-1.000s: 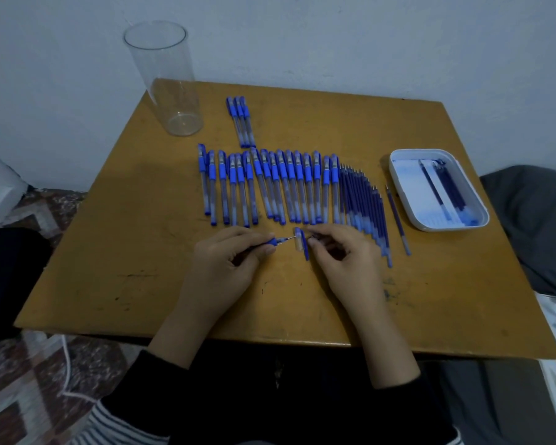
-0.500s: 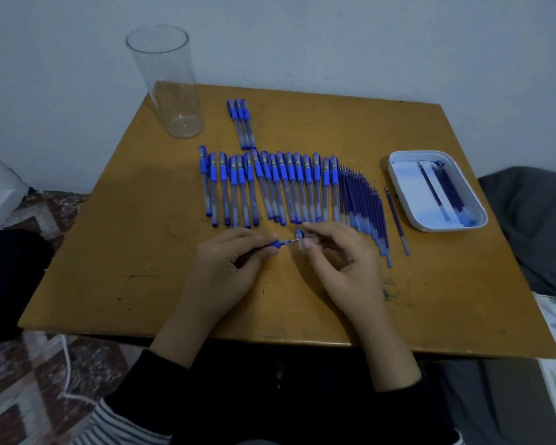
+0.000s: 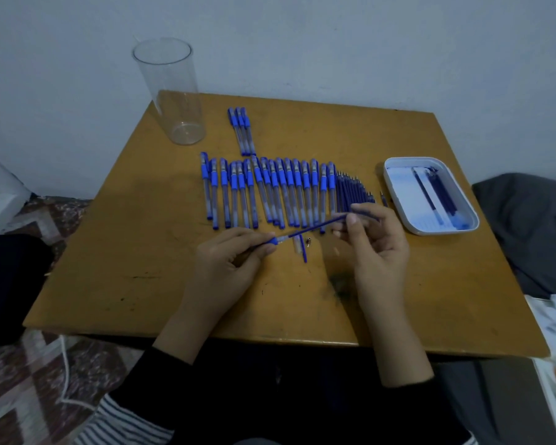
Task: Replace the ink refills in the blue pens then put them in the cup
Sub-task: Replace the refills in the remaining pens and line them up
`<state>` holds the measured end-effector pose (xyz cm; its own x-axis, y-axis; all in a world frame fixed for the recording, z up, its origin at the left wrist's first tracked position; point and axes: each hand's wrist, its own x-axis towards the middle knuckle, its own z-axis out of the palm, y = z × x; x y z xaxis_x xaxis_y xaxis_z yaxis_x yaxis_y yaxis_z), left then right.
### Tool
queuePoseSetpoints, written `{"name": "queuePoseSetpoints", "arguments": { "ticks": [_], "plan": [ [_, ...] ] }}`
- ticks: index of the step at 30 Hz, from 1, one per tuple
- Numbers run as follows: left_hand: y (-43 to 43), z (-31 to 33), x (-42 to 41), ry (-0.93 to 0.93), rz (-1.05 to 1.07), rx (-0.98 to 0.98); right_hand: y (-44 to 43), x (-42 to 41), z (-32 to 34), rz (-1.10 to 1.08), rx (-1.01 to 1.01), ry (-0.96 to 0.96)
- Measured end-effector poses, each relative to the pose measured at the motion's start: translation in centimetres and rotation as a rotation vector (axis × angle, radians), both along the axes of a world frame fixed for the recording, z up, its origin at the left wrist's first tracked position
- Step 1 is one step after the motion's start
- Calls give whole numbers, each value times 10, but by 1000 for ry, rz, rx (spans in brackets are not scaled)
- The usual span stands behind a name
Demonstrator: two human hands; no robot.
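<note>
My left hand (image 3: 230, 263) grips a blue pen barrel (image 3: 272, 241) by its grip end. My right hand (image 3: 374, 242) pinches a dark blue ink refill (image 3: 318, 225) that sticks partway out of the barrel toward the right. The pen's cap (image 3: 300, 247) and a small metal tip (image 3: 309, 242) lie on the table just below the refill. A row of several capped blue pens (image 3: 264, 191) lies behind my hands, with a bundle of loose refills (image 3: 350, 191) at its right end. Three more pens (image 3: 242, 131) lie farther back. The clear cup (image 3: 174, 94) stands empty at the back left.
A white tray (image 3: 398, 200) at the right holds a few refills. The wooden table (image 3: 126, 252) has its front edge close to my body. Grey fabric lies off the table's right side, and a patterned floor shows at the left.
My right hand moved right and up, drawing the refill out of the barrel. The cap and metal tip now lie loose on the table between my hands.
</note>
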<state>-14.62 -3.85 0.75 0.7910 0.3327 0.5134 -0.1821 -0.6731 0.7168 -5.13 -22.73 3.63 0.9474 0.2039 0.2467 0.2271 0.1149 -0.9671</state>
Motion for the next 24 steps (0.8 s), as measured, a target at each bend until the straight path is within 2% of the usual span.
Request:
{"name": "queuePoseSetpoints", "arguments": {
  "ticks": [6, 9, 13, 15, 17, 21, 24],
  "plan": [
    [-2, 2, 4, -10, -1, 11, 15, -13, -2, -160, 29, -73],
    [-4, 4, 9, -9, -21, 38, 14, -8, 0, -230, 43, -7],
    [-9, 8, 24, -20, -37, 120, -2, 12, 9, -298, 226, 107],
    [-12, 9, 34, -21, -49, 111, -14, 26, 15, -342, 230, 125],
    [-14, 8, 44, -16, -71, 103, -30, 41, 20, -324, 144, 170],
    [-20, 8, 60, -18, -86, 80, -53, 63, 24, -189, -180, 209],
    [-27, 6, 68, -10, -71, 81, -59, 71, 21, -127, -342, 220]
  ]
}}
